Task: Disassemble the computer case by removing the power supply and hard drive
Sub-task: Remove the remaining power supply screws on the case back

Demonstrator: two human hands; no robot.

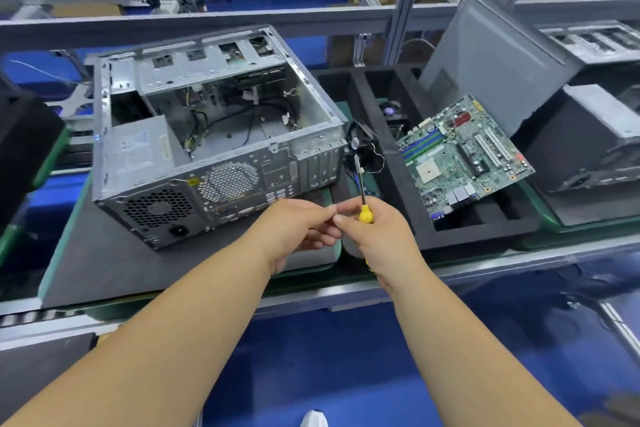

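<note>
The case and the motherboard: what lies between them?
In the head view, a black fan with its wires lies between the case and the motherboard, and the tray wall; the screwdriver shaft crosses there.

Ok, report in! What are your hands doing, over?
Right hand grips screwdriver; left hand pinches near it. Power supply in case. Nothing blocking.
</note>
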